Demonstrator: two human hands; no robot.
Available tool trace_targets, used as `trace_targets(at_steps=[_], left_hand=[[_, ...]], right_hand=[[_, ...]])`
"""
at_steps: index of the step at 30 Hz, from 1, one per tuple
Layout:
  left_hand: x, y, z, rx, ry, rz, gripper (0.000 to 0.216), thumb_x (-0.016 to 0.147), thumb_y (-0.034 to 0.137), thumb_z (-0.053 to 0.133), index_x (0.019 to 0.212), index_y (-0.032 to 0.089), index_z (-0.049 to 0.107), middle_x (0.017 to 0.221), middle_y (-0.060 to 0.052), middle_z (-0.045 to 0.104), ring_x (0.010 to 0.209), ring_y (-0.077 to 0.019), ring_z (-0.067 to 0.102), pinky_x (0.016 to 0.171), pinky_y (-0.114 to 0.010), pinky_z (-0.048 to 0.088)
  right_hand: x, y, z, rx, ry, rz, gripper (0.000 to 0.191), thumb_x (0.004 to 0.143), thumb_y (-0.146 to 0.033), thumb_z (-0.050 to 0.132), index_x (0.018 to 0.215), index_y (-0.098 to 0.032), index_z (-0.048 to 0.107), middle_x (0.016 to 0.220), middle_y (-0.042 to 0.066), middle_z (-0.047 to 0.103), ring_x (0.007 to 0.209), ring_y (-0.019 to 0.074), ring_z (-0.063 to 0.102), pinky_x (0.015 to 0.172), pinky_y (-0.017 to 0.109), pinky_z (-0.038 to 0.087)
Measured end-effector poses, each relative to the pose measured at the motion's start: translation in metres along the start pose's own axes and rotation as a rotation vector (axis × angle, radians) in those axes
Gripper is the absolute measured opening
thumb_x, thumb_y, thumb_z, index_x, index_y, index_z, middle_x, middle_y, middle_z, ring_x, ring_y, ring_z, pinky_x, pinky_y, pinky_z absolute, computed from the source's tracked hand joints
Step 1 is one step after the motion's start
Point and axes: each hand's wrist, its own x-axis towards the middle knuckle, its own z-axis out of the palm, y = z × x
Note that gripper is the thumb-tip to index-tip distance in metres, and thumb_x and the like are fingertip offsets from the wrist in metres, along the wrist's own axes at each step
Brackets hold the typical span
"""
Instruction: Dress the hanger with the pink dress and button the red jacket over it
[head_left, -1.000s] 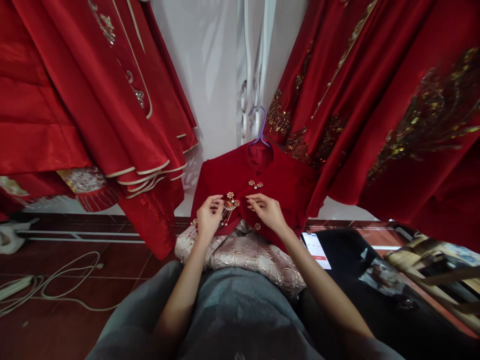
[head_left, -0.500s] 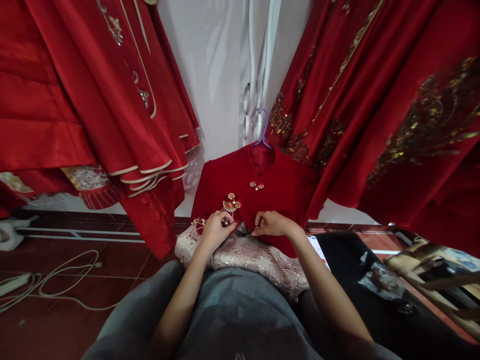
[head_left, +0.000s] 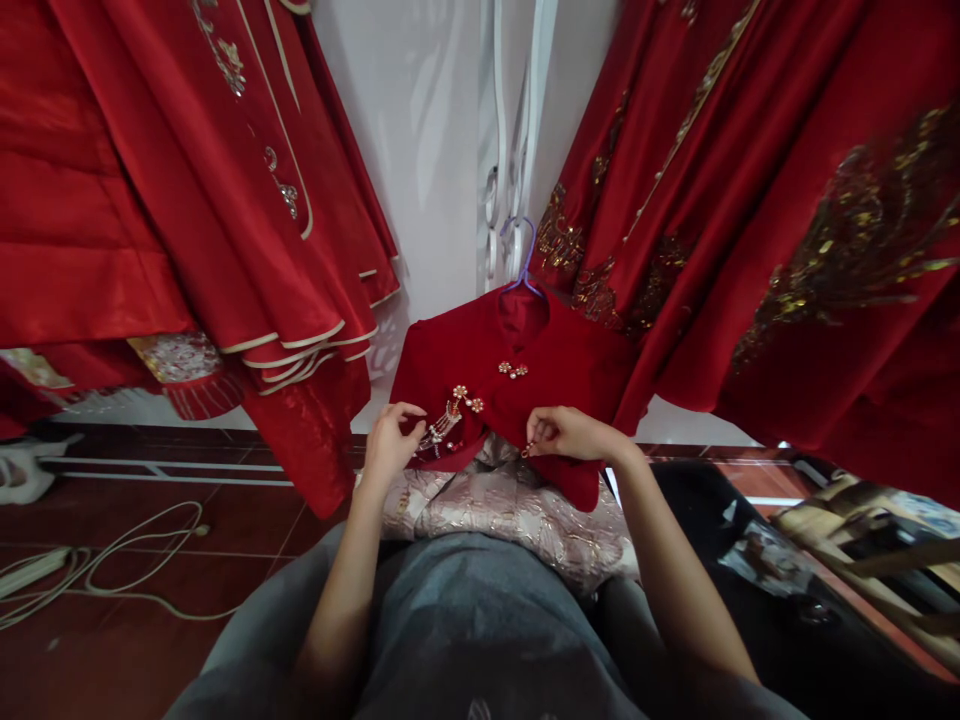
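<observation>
From the head view, the red jacket (head_left: 577,370) hangs on a thin purple hanger (head_left: 527,268) above a pale, crinkled, glittering fabric (head_left: 495,500), its cloth matte and velvety. A gold flower brooch (head_left: 454,408) trails beaded strands towards the half-curled left hand (head_left: 394,440); whether its fingers grip them, I cannot tell. The right hand (head_left: 566,432), fingers bent closed, pinches a small gold ornament (head_left: 526,451) on the jacket's front.

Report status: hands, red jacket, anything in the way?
Left hand at tasselled ornament, grip unclear. Right hand pinching small gold ornament, partly hiding it. Red jacket on purple hanger, lower edge over pale brocade fabric.
</observation>
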Motion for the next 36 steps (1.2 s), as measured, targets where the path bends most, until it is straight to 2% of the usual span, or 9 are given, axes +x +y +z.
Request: trace_targets(at_steps=[3,5,7,9,14,17,23,31,36], left_hand=[[-0.006,0.009,0.006,-0.111,-0.328,0.053,0.016,0.077,0.023,0.059,0.087,0.02,0.07,0.089,-0.005,0.07,0.077,-0.0153,0.065,0.073,-0.027,0.051],[-0.01,0.015,0.01,-0.196,-0.463,0.019,0.017,0.073,0.021,0.062,0.088,0.019,0.071,0.086,-0.005,0.071,0.076,-0.0151,0.066,0.073,-0.027,0.052],[-0.013,0.019,0.015,-0.251,-0.483,-0.043,0.017,0.068,0.018,0.067,0.085,0.018,0.069,0.078,-0.004,0.071,0.072,-0.0147,0.065,0.07,-0.026,0.053],[-0.016,0.022,0.021,-0.307,-0.496,-0.089,0.014,0.066,0.017,0.069,0.08,0.016,0.067,0.074,-0.004,0.07,0.069,-0.0141,0.065,0.068,-0.026,0.053],[-0.02,0.026,0.038,-0.388,-0.609,-0.166,0.015,0.061,0.015,0.072,0.075,0.015,0.067,0.073,-0.006,0.072,0.07,-0.0155,0.068,0.067,-0.026,0.054],[-0.021,0.024,0.045,-0.38,-0.599,-0.221,0.018,0.057,0.012,0.072,0.073,0.014,0.065,0.069,-0.005,0.071,0.067,-0.0152,0.068,0.064,-0.025,0.053],[-0.023,0.018,0.044,-0.149,-0.478,-0.144,0.019,0.06,0.01,0.068,0.076,0.018,0.07,0.067,-0.002,0.071,0.064,-0.0157,0.067,0.058,-0.022,0.048],[-0.025,0.029,0.041,0.198,-0.391,0.088,0.012,0.063,0.02,0.074,0.074,0.022,0.069,0.069,0.0,0.066,0.064,-0.0151,0.061,0.056,-0.022,0.039],[-0.025,0.033,0.042,0.059,-0.379,0.071,0.003,0.071,0.018,0.068,0.073,0.021,0.067,0.067,0.0,0.068,0.063,-0.0152,0.064,0.058,-0.022,0.043]], right_hand=[[-0.01,-0.003,-0.01,0.011,0.093,-0.036,0.01,0.074,-0.024,0.066,0.081,-0.018,0.06,0.076,0.003,0.071,0.073,0.0155,0.067,0.069,0.028,0.052],[-0.015,-0.005,-0.016,0.007,0.164,-0.05,0.01,0.076,-0.026,0.065,0.081,-0.018,0.061,0.076,0.003,0.07,0.073,0.0154,0.066,0.071,0.029,0.052],[-0.02,-0.007,-0.021,0.019,0.21,-0.051,0.012,0.076,-0.028,0.066,0.081,-0.018,0.062,0.076,0.003,0.069,0.072,0.0149,0.065,0.071,0.029,0.053],[-0.023,-0.012,-0.022,0.05,0.178,-0.051,0.013,0.076,-0.028,0.066,0.084,-0.017,0.064,0.076,0.003,0.07,0.072,0.0145,0.066,0.071,0.028,0.053],[-0.01,-0.025,0.001,0.13,-0.101,-0.096,0.018,0.078,-0.028,0.065,0.092,-0.018,0.07,0.082,0.003,0.074,0.076,0.0148,0.069,0.072,0.028,0.054],[0.012,-0.024,0.03,0.11,-0.121,-0.136,0.021,0.08,-0.023,0.062,0.097,-0.018,0.071,0.083,0.002,0.075,0.077,0.0147,0.07,0.072,0.027,0.054],[0.041,-0.012,0.075,-0.13,0.123,-0.154,0.024,0.079,-0.009,0.057,0.092,-0.02,0.073,0.083,0.002,0.074,0.075,0.0136,0.069,0.071,0.023,0.051],[0.039,-0.01,0.073,-0.191,0.142,-0.205,0.024,0.079,-0.007,0.058,0.091,-0.019,0.073,0.085,0.002,0.072,0.073,0.0125,0.066,0.069,0.021,0.048],[0.04,-0.006,0.072,-0.194,0.185,-0.176,0.02,0.079,-0.01,0.061,0.09,-0.021,0.073,0.081,0.001,0.073,0.071,0.0127,0.066,0.067,0.021,0.048]])
